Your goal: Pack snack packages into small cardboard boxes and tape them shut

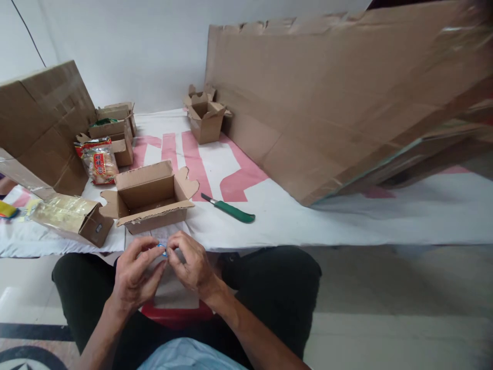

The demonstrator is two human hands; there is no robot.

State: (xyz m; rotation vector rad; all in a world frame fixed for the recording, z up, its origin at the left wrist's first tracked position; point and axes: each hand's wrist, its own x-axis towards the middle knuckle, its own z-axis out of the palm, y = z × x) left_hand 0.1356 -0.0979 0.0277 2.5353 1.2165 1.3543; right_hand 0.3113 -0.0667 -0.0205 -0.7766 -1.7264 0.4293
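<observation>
My left hand (138, 272) and my right hand (190, 262) meet just in front of the table edge, above my lap. Between their fingertips is a small blue and white piece (162, 248), mostly covered, whose kind I cannot make out. Both hands have their fingers closed in a pinch on it. Right beyond them stands an open cardboard box (154, 218) with its flaps up; the part of its inside that shows is bare. A green-handled utility knife (234, 210) lies to the right of this box, its blade pointing left.
A taped closed box (65, 216) and a snack packet (100, 163) are at left, near more small boxes (122, 146). An open small box (207, 123) stands at the back. Large cardboard sheets (327, 97) lean over the right side of the white cloth (346, 226).
</observation>
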